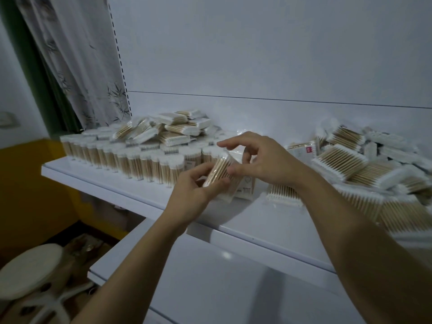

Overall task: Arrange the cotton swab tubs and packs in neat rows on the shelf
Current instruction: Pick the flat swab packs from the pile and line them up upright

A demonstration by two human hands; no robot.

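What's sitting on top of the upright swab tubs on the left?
A loose heap of flat swab packs lies across the back tubs; tub tops beneath it are covered.

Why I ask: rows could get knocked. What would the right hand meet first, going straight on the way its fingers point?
The right hand points left; past the swab tub it and the left hand hold, it would probably meet the end of the upright tub row first; depth is unclear.

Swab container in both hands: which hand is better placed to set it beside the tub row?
Left, probably: the left hand grips the swab container low and lies nearer the tub row; the right hand only pinches its upper end.
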